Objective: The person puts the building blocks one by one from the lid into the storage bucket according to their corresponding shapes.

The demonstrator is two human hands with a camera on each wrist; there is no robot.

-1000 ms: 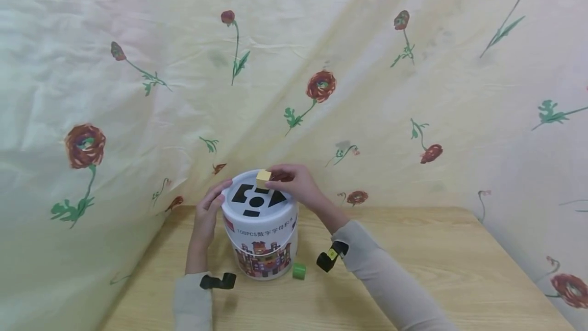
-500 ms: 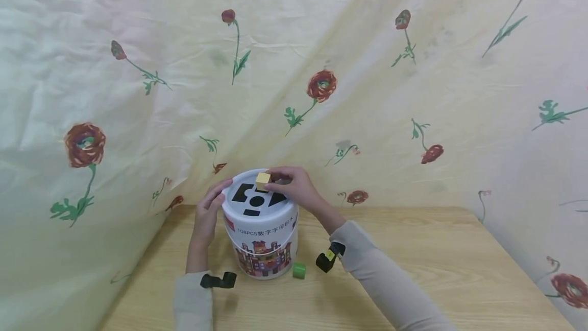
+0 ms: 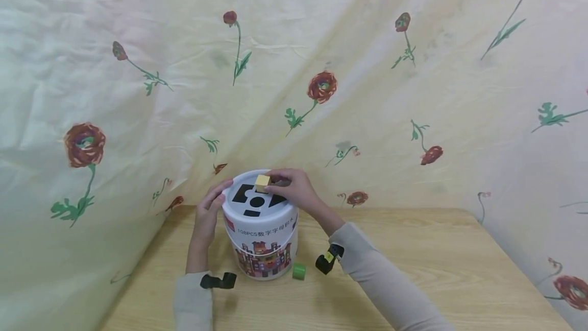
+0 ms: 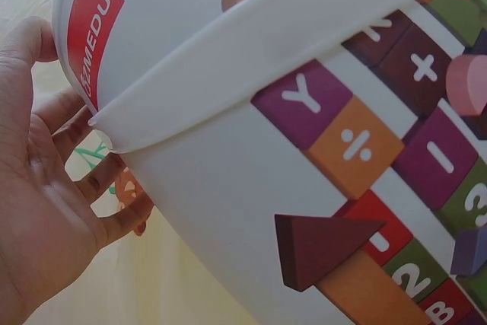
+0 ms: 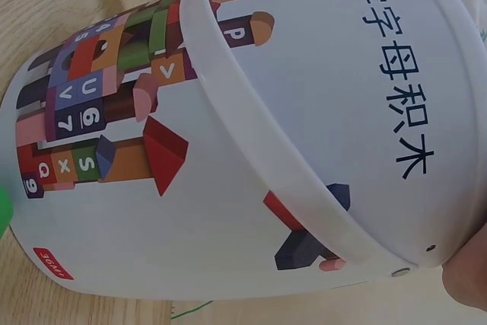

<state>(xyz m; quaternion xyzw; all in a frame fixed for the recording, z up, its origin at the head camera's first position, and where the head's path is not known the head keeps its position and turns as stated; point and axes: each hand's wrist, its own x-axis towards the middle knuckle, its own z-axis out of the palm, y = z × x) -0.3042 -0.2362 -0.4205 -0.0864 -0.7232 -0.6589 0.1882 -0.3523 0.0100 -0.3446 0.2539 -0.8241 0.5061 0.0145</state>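
Observation:
A white block bucket point(image 3: 260, 234) stands on the table, its lid point(image 3: 239, 209) pierced by several black shaped holes. My right hand point(image 3: 296, 188) pinches a pale yellow block point(image 3: 262, 183) between thumb and fingers, at the far hole of the lid. Part of that hole is hidden by the block. Against the bucket's left side rests my left hand point(image 3: 206, 213), with fingers spread along the wall and rim, as the left wrist view shows its palm point(image 4: 46, 195). Only a bit of the right hand point(image 5: 468, 272) shows at the edge of the right wrist view; its block is out of sight there.
A green cylinder block point(image 3: 298, 271) sits on the wooden table point(image 3: 404, 259), close to the bucket's front right. The bucket's white handle point(image 4: 228, 58) hangs down across its front. Behind the table is a flowered cloth point(image 3: 275, 65).
The yellow block has shifted slightly down the picture and nearer to me over the lid, carried by my right hand. My left hand and the bucket keep their places.

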